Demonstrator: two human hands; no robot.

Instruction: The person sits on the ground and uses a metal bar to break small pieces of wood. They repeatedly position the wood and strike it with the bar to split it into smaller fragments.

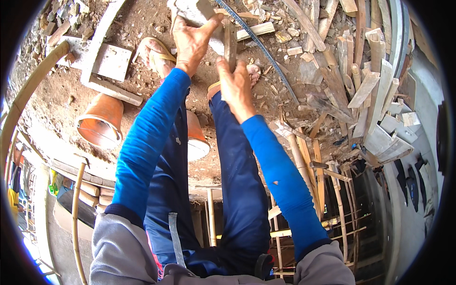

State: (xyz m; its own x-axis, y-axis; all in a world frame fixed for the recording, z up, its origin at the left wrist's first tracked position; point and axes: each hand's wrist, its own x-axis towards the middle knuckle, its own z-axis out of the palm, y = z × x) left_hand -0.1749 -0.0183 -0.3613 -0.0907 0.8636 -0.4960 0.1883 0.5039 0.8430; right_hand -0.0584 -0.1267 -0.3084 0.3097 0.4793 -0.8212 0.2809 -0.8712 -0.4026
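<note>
Left hand (190,42): clasped on a pale grey block (194,12), thumb stretched toward the right along its near side; the block is at the top of the view, ahead of the feet. Right hand (235,88): narrow grip round a short wooden piece (230,45), thumb on one side, the piece rising beyond the hand, just right of the block.

Edges and room: bare dirt (137,88) lies between the left foot (154,51) and an orange bucket (99,121) tipped on its side; a white board (111,61) bounds that patch at the upper left; on the right, a dark ribbed strip (268,51) slants down toward heaped scrap wood (365,90), leaving a narrower gap beside the right foot (254,73); the near side of the dirt ends at a lip, with bamboo poles (211,216) below.

Hidden or unclear: block, far side cut off by the upper edge; most left fingertips, behind the block; wooden piece, lower end covered by the right hand, any contact with the block impossible to tell; second orange bucket (195,135), partly behind the left trouser leg (168,190); depth under the poles, too dark to read.
</note>
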